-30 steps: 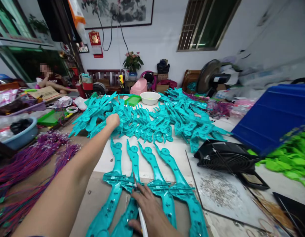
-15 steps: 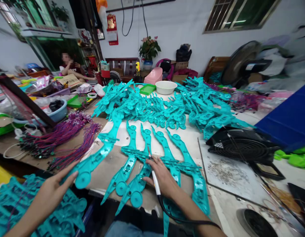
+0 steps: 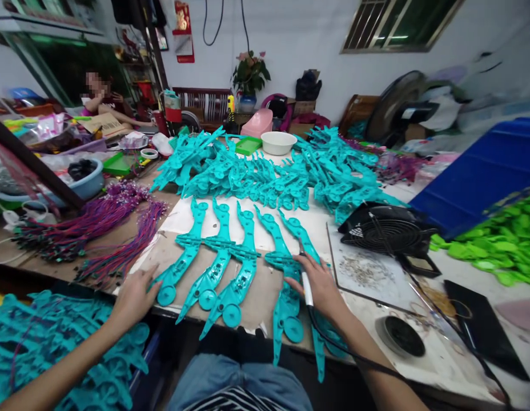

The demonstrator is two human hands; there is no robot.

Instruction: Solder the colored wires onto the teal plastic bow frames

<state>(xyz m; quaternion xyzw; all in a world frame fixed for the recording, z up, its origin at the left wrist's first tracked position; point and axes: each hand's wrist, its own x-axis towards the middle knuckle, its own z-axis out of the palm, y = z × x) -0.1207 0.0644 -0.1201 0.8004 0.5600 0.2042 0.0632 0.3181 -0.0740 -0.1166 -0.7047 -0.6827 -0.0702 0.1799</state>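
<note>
Head view, left hand (image 3: 134, 297) flat, fingers spread, touching leftmost teal part (image 3: 181, 260) (five in row), right hand (image 3: 318, 285) fingers clamped on soldering pen (image 3: 305, 285)

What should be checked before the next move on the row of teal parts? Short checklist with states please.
1. Five teal parts lie side by side on the board: ok.
2. Left hand rests at the lower end of the leftmost part, steadying it: ok.
3. Right hand holds the corded pen tool over the rightmost part: ok.
4. Tool tip exactly on its spot: cannot tell, too small.
5. Lower ends of the two right-hand parts overhang the table edge: not ok.
6. Tool cord runs off along the right forearm, away from the row: ok.
</note>
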